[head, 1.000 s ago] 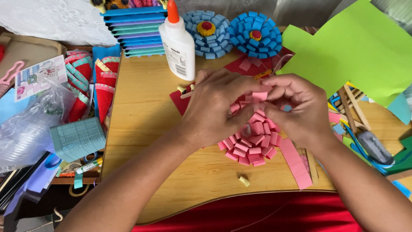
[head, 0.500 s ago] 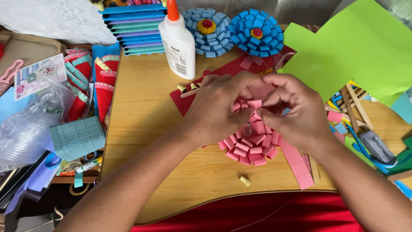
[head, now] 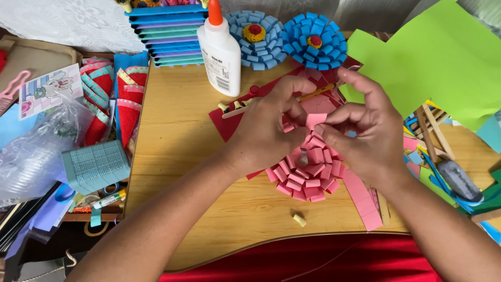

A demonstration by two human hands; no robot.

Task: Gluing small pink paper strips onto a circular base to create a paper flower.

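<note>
Bag: clear crinkled plastic bag (head: 31, 156) is lying at the far left, its contents too blurred to tell; a printed card (head: 44, 91) is resting on top of it.
Ribbed block: a teal pad (head: 95, 166) with a fine grid texture is sitting at the left edge of the wooden board (head: 177, 136).
Cones: red paper pieces (head: 112, 102) with striped bands are lying just beside that same edge.
Stack: flat blue and teal sheets (head: 167, 34) are piling up at the top, left of the glue bottle (head: 220, 49), which is standing upright, white with an orange cap.
Left hand: the left hand (head: 266, 133) is pinching a small pink paper loop (head: 314, 121) between thumb and fingertips, over the flower.
Flower: the pink paper flower (head: 308, 175), built of folded loops in rings, is lying on the board near its middle, partly under both hands.
Right hand: the right hand (head: 368, 136) is gripping the same pink loop from the other side, its index finger raised.
Finished flowers: two blue looped paper flowers (head: 287, 36) are resting at the top, one with a yellow centre, one with a red.
Strip: a flat pink paper strip (head: 362, 201) is lying just right of the pink flower.
Sheet: a large smooth green paper sheet (head: 438, 62) is covering the upper right.
Cloth: red fabric (head: 292, 258) is showing below the board's near edge.
</note>
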